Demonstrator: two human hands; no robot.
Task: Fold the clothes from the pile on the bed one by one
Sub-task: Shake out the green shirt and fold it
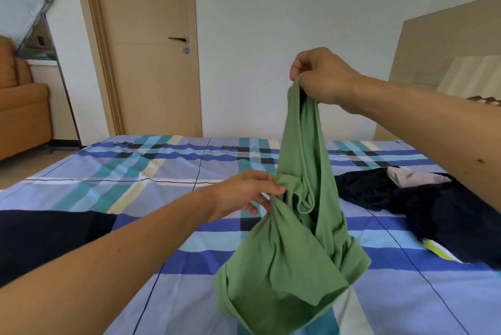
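Observation:
A green garment (pixel 290 253) hangs bunched in the air above the bed (pixel 151 172), which has a blue checked sheet. My right hand (pixel 320 74) is raised high and pinches the garment's top edge. Lower down, my left hand (pixel 244 193) grips a gathered fold at its left side. The garment's bottom hangs just over the sheet. To the right, the pile of dark clothes (pixel 423 199) lies on the bed with a pale piece (pixel 412 177) on top.
A dark garment (pixel 48 237) lies flat on the bed at the left. A yellow-green item (pixel 436 249) pokes out beside the pile. Behind the bed are a closed wooden door (pixel 151 44), an orange armchair (pixel 21 106) at the left and a headboard (pixel 444 44) at the right.

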